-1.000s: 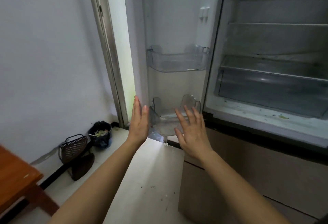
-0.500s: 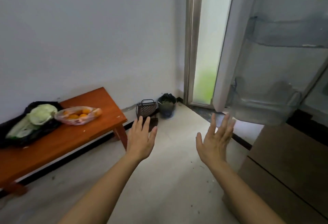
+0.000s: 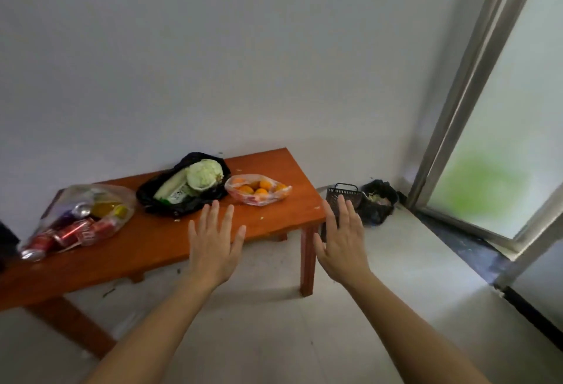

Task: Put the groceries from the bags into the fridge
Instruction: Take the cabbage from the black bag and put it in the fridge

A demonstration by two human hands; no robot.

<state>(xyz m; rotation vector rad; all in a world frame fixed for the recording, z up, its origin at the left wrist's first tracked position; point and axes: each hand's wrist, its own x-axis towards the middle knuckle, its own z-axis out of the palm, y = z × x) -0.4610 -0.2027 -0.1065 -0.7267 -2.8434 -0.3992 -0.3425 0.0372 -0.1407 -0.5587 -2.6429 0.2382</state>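
Observation:
Three bags lie on a low orange wooden table (image 3: 274,219) against the white wall. A clear bag of oranges (image 3: 259,190) sits nearest the table's right end. A black bag (image 3: 182,198) beside it holds a cabbage (image 3: 203,174) and other vegetables. Farther left, a clear bag of drink cans (image 3: 76,220) lies on its side. My left hand (image 3: 214,245) hovers open over the table's front edge, below the black bag. My right hand (image 3: 342,245) is open too, held in the air just off the table's right end. Neither hand touches anything. The fridge is out of view.
A dark plastic basket (image 3: 342,196) and a black bin bag with scraps (image 3: 379,202) stand on the floor in the corner, right of the table. A sliding door with frosted glass (image 3: 502,152) fills the right side. Pale floor tiles spread below my arms.
My view has swung left from the open fridge to the table with the bags. Both hands stayed open and now hang near the table's right end.

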